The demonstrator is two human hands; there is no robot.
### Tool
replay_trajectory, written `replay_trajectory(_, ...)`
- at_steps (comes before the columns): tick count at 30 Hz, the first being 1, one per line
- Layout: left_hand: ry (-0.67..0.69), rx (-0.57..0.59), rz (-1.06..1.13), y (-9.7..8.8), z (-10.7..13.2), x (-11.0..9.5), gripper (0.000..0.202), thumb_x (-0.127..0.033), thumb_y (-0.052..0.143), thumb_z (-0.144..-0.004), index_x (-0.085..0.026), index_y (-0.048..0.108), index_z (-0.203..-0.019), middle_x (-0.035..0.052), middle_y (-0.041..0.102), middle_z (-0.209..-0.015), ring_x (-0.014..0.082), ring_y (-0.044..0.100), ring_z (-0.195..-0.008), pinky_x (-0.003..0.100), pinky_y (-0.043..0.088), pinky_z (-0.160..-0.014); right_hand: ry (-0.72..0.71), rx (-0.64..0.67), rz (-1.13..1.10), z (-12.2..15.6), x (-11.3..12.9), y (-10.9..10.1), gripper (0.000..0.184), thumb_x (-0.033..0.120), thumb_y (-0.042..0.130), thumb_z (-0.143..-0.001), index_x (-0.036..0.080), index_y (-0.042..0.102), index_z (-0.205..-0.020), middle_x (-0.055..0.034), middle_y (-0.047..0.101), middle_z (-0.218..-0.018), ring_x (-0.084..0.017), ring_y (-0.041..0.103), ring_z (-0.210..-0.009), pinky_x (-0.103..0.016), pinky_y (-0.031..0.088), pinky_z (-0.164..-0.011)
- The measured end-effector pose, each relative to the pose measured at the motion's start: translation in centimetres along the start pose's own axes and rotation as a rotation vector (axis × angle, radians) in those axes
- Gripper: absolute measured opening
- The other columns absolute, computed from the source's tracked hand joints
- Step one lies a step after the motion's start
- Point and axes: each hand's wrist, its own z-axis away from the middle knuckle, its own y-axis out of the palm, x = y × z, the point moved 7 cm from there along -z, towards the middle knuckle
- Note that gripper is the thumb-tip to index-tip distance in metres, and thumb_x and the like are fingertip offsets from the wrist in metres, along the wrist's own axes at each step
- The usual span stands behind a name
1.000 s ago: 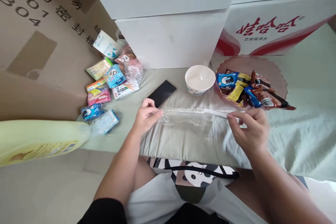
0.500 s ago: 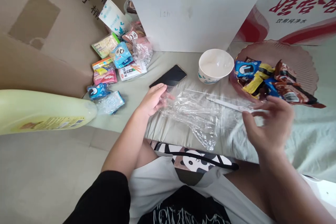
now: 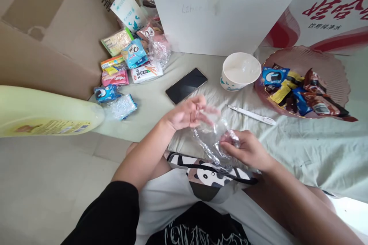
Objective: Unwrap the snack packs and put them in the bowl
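A crumpled clear plastic bag (image 3: 211,139) is held up in front of me between both hands. My right hand (image 3: 248,148) grips its right side, thumb pressed over the gathered film. At the bag's upper left, my left hand (image 3: 188,114) has its fingers curled on the plastic; their tips are somewhat blurred. Behind the bag, a white utility knife (image 3: 252,115) lies on the pale green cloth, touched by neither hand. A black phone (image 3: 186,85) rests just beyond my left hand. Farther back stands a white paper tub (image 3: 234,82).
A pink glass plate (image 3: 335,71) with several wrapped snacks sits at right. Snack packets (image 3: 133,53) and a tilted paper cup (image 3: 128,9) are piled at left. A yellow-green bottle (image 3: 51,113) juts in from the left. A white box (image 3: 224,19) and cardboard (image 3: 57,53) stand behind.
My right hand has left the utility knife on the cloth, moved left and taken hold of the plastic bag. The bag, spread flat before, is now lifted and bunched nearer me.
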Motion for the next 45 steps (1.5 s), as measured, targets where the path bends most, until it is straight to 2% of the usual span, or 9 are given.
replay_trajectory(4, 0.305, -0.218, 0.242, -1.2, 0.5, -0.8, 0.061, -0.077, 0.071, -0.072, -0.027, 0.066, -0.108, 0.0061, 0.061, -0.147, 0.0318, 0.063, -0.131, 0.035, 0.061, -0.073, 0.167, -0.37, -0.464, 0.0, -2.2, -1.1, 0.027, 0.048, 0.07, -0.089, 0.024, 0.059, -0.082, 0.0049, 0.057, -0.055, -0.013, 0.053, -0.043, -0.028, 0.046, -0.042)
replay_trajectory(8, 0.013, 0.055, 0.273, 2.2, -0.3, 3.8, 0.092, -0.079, 0.085, -0.051, -0.02, 0.07, -0.12, 0.0158, 0.064, -0.143, 0.0328, 0.065, -0.128, 0.038, 0.059, -0.092, 0.22, -0.627, -0.557, 0.6, -4.0, -1.5, 0.029, 0.049, 0.073, -0.085, 0.026, 0.055, -0.081, 0.0011, 0.06, -0.068, -0.018, 0.062, -0.06, -0.032, 0.055, -0.053)
replay_trajectory(12, -0.149, 0.018, 0.072, 2.4, -0.5, 6.6, 0.059, -0.053, 0.089, -0.07, -0.017, 0.074, -0.114, 0.0155, 0.073, -0.128, 0.028, 0.07, -0.118, 0.037, 0.057, -0.095, 0.206, -0.715, -0.287, 1.5, -4.5, -3.3, 0.025, 0.044, 0.068, -0.089, 0.026, 0.055, -0.102, -0.0032, 0.064, -0.093, -0.02, 0.065, -0.078, -0.036, 0.057, -0.068)
replay_trajectory(16, -0.108, -0.177, 0.139, 1.1, -1.2, 6.1, 0.026, -0.036, 0.065, -0.095, -0.015, 0.075, -0.107, 0.015, 0.074, -0.128, 0.0258, 0.072, -0.116, 0.034, 0.058, -0.091, -0.076, -0.953, 0.341, 3.5, -1.0, -5.8, 0.058, 0.038, 0.07, -0.086, 0.028, 0.044, -0.137, -0.0107, 0.054, -0.127, -0.028, 0.059, -0.113, -0.046, 0.054, -0.089)
replay_trajectory(20, -0.126, -0.261, 0.322, 0.6, -1.6, 5.6, 0.03, -0.03, 0.05, -0.101, -0.016, 0.072, -0.116, 0.0125, 0.073, -0.13, 0.0225, 0.073, -0.113, 0.032, 0.06, -0.088, -0.417, -0.557, 0.705, 3.0, 2.3, -1.4, 0.068, 0.055, 0.068, -0.086, 0.025, 0.047, -0.142, -0.0135, 0.058, -0.132, -0.036, 0.054, -0.128, -0.057, 0.046, -0.106)
replay_trajectory(23, -0.172, -0.244, 0.412, 0.4, -1.7, 5.5, 0.038, -0.037, 0.043, -0.103, -0.019, 0.065, -0.129, 0.0105, 0.071, -0.135, 0.0226, 0.074, -0.108, 0.034, 0.062, -0.082, -0.339, -0.249, 0.862, 2.1, 1.4, 2.0, 0.068, 0.055, 0.063, -0.09, 0.02, 0.048, -0.146, -0.0178, 0.054, -0.148, -0.041, 0.046, -0.141, -0.061, 0.041, -0.11)
replay_trajectory(32, -0.173, -0.123, 0.469, -1.0, -1.3, 3.9, 0.05, -0.042, 0.038, -0.104, -0.028, 0.046, -0.151, 0.0108, 0.069, -0.136, 0.0288, 0.073, -0.111, 0.045, 0.064, -0.079, -0.399, -0.356, 0.867, 1.9, 0.5, 1.5, 0.046, 0.015, 0.051, -0.094, 0.023, 0.061, -0.138, -0.012, 0.061, -0.148, -0.032, 0.053, -0.141, -0.051, 0.047, -0.109)
replay_trajectory(38, -0.193, -0.143, 0.451, -2.8, -1.1, 3.1, 0.054, -0.042, 0.04, -0.102, -0.024, 0.046, -0.153, 0.0141, 0.073, -0.125, 0.0326, 0.072, -0.113, 0.057, 0.058, -0.091, -0.665, -0.087, 0.728, 3.1, 1.8, 4.2, 0.04, 0.03, 0.048, -0.097, 0.026, 0.067, -0.132, -0.0066, 0.06, -0.15, -0.026, 0.04, -0.151, -0.048, 0.042, -0.115)
replay_trajectory(45, -0.174, -0.011, 0.337, -1.5, -0.6, 3.1, 0.072, -0.064, 0.055, -0.091, -0.029, 0.046, -0.154, 0.0147, 0.06, -0.148, 0.038, 0.062, -0.13, 0.06, 0.051, -0.102, -0.443, 0.026, 0.763, 2.2, -0.4, 5.3, 0.066, 0.058, 0.045, -0.096, 0.023, 0.052, -0.151, -0.0095, 0.046, -0.162, -0.035, 0.033, -0.154, -0.056, 0.036, -0.116)
